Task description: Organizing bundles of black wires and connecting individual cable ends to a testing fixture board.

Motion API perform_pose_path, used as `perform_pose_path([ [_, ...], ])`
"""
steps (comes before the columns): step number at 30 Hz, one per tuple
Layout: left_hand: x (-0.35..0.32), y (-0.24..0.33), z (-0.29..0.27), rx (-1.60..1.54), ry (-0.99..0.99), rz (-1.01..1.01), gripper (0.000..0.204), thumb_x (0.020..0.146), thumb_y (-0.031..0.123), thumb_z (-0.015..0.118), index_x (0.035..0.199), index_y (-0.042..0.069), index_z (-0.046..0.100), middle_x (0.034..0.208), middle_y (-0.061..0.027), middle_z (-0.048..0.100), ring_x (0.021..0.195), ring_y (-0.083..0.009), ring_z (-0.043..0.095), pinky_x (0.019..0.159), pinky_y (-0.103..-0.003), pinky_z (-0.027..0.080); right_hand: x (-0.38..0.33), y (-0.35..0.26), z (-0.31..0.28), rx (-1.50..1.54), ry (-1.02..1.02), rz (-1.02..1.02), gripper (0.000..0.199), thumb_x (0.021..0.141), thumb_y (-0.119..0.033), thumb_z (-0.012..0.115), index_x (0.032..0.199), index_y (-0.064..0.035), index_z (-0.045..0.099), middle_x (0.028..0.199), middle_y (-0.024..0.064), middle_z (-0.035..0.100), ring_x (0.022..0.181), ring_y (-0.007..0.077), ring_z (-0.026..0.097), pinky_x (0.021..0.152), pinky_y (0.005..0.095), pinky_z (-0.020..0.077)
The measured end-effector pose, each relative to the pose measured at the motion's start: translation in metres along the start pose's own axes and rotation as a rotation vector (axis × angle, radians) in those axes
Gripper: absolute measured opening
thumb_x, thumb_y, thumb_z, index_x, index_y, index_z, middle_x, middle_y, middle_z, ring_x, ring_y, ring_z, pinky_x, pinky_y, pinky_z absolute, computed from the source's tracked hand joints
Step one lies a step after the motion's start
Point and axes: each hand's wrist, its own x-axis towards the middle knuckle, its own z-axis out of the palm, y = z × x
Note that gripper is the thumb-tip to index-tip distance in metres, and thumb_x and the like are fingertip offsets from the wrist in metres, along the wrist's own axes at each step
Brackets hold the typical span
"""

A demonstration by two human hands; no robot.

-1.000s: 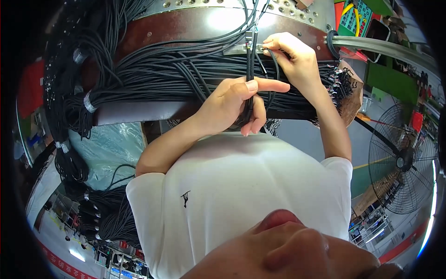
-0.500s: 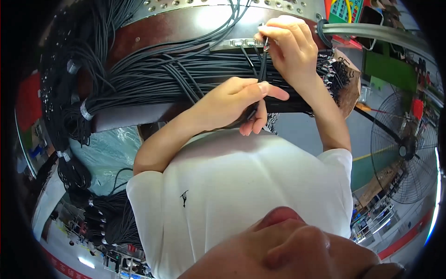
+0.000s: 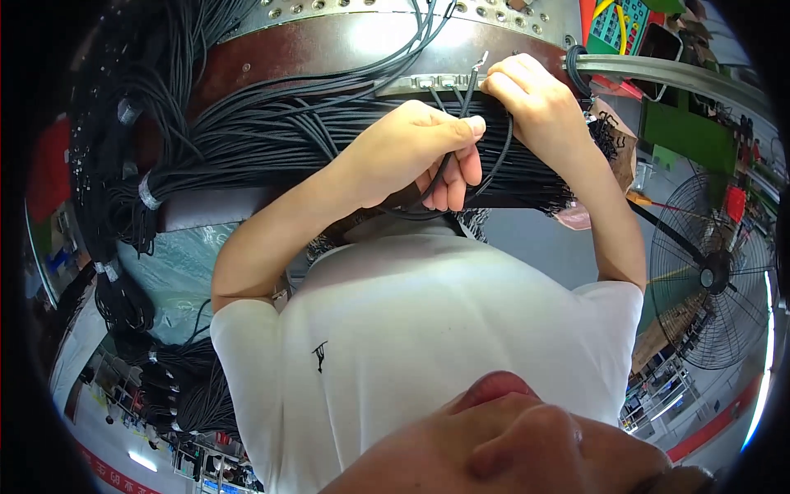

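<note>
My left hand (image 3: 428,152) is closed round a black cable (image 3: 467,99), thumb on top, at the middle of the work surface. The cable's end rises above the thumb to a bare silvery tip (image 3: 480,62). Just right of that tip, my right hand (image 3: 535,99) has its fingers pinched together. A black cable length (image 3: 504,152) hangs from under these fingers and loops below my left hand. What sits between the right fingertips is mostly hidden. Behind the hands lies a metal strip with sockets (image 3: 426,82), with thin black leads running down from it.
Many black cables (image 3: 271,136) lie in a thick bundle across the bench, tied at the left with a pale band (image 3: 148,191). More cable ends rest in a brown carton (image 3: 621,148) at right. A metal tube (image 3: 683,67) and a fan (image 3: 706,276) stand farther right.
The silvery cable tip now stands free above my left thumb. My right hand has shifted right and down, its fingers off the tip. A cable loop now shows below the hands.
</note>
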Motion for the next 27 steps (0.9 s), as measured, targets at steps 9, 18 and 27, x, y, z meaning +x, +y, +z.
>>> perform_pose_path([
  [9, 0.009, 0.013, -0.002, -0.035, -0.003, -0.06, 0.045, 0.096, 0.035, 0.049, 0.071, 0.0, 0.062, 0.054, -0.0122, 0.061, 0.038, -0.0138, 0.053, 0.04, -0.024, 0.043, -0.01, 0.011, -0.011, -0.032, 0.214, -0.03, 0.027, 0.073, -0.004, 0.062, 0.1, -0.0082, 0.062, 0.097, 0.005, 0.062, 0.09, 0.0232, 0.062, 0.074, 0.0307, 0.0517],
  [18, -0.011, 0.007, -0.016, 1.365, 0.526, 0.713, 0.029, 0.091, 0.028, 0.059, 0.107, 0.006, 0.068, 0.088, -0.0109, 0.066, 0.08, -0.0273, 0.062, 0.07, -0.035, 0.05, -0.031, 0.012, 0.023, 0.404, 0.335, 0.338, 0.016, 0.074, 0.007, 0.066, 0.088, -0.0007, 0.062, 0.092, 0.0105, 0.067, 0.085, 0.0263, 0.065, 0.076, 0.0322, 0.0525],
  [27, -0.029, 0.002, -0.025, 1.016, 0.355, 0.699, 0.025, 0.09, 0.015, 0.06, 0.109, 0.0, 0.066, 0.097, -0.0123, 0.066, 0.084, -0.0255, 0.062, 0.078, -0.035, 0.049, -0.022, 0.006, 0.01, 0.403, 0.161, 0.393, 0.016, 0.076, 0.007, 0.063, 0.09, -0.0001, 0.059, 0.093, 0.012, 0.065, 0.079, 0.0269, 0.066, 0.071, 0.0321, 0.0539],
])
